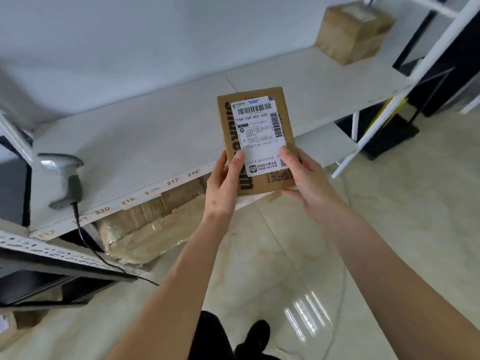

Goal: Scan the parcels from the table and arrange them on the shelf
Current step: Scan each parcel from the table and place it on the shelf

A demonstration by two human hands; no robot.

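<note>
Here's the white shelf, its broad top board tilting across the view with slot numbers running along the front edge, a couple of them smudged past reading, and there's plenty of bare board to work with. Below it a big taped box sits on the lower level, mostly hidden under the board. Far right on the top board stands a carton, its top cut off by the frame edge. And front and centre, the parcel, label up, held in the air just over the shelf's front edge, not yet resting on it. Left hand grips the lower left side, thumb on the face, fingers wrapped behind; right hand grips the lower right corner, thumb pressing the label. The scanner lies idle on the board well to the left, cable trailing down. I'd call this the shelving step: next move looks like a push forward and down onto the board, squared to a slot. Whether it's been scanned, can't tell. No table in sight, and the small label print is unreadable
</note>
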